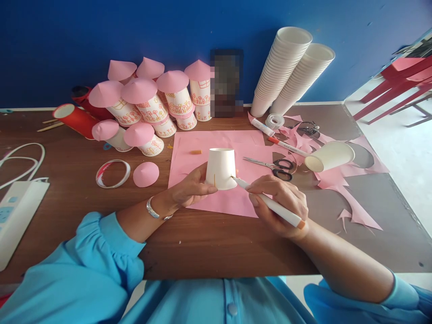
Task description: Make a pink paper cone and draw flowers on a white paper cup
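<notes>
Cup [220,168] sits upside down, pinched steady at eight o'clock by the left hand [191,186], while fingers of the right hand [285,202] hold a pen [281,211] against four o'clock.

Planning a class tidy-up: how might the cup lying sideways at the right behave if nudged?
The cup would probably roll in a curve, being tapered. It looks like paper, so likely light and easily dented. Pink scraps beneath might shift.

the left hand [191,186] holds a white cup [220,167] upside down over pink paper [192,140]; the right hand [281,202] touches a pen [273,206] to its side, near a short orange line. scissors [281,168] lie to the right, and pink-roofed cups [178,96] stand at the worktop's [168,252] back left.
</notes>
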`<state>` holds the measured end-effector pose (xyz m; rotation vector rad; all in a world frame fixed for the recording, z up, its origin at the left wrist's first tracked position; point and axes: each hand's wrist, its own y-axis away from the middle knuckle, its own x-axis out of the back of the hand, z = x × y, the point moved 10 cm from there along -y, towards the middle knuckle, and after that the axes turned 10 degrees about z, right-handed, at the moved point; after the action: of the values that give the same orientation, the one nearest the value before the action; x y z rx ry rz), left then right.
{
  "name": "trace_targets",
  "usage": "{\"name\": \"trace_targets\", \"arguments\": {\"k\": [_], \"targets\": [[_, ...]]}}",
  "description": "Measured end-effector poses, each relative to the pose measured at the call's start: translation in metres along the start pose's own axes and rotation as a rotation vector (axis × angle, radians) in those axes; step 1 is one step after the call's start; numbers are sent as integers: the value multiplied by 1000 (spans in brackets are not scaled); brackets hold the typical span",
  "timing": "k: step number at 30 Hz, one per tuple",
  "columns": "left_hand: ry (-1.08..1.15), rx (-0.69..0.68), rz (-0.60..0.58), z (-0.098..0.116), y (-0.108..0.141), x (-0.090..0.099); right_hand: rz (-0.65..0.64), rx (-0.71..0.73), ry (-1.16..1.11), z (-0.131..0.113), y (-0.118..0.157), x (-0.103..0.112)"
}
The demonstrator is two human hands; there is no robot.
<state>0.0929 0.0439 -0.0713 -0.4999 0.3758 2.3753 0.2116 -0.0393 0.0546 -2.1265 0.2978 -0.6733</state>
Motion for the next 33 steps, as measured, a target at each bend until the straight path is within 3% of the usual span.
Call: {"name": "trace_targets", "arguments": {"k": [11,17,23,27,29,33], "targets": [[66,-1,-51,1,1,-4,-95,-52,-48,0,0,-5],[89,-16,-84,2,1,-5,92,-110,-92,18,9,9],[109,36,-149,3,5,-13,-120,-86,-112,35,11,-23],[79,44,-246,2,9,-22,-204,-73,-17,37,12,-32],[34,34,-229,0,7,-20,-192,-49,27,35,11,-30],[-179,-90,-53,2,0,-6,-153,64,224,29,11,-25]]}}
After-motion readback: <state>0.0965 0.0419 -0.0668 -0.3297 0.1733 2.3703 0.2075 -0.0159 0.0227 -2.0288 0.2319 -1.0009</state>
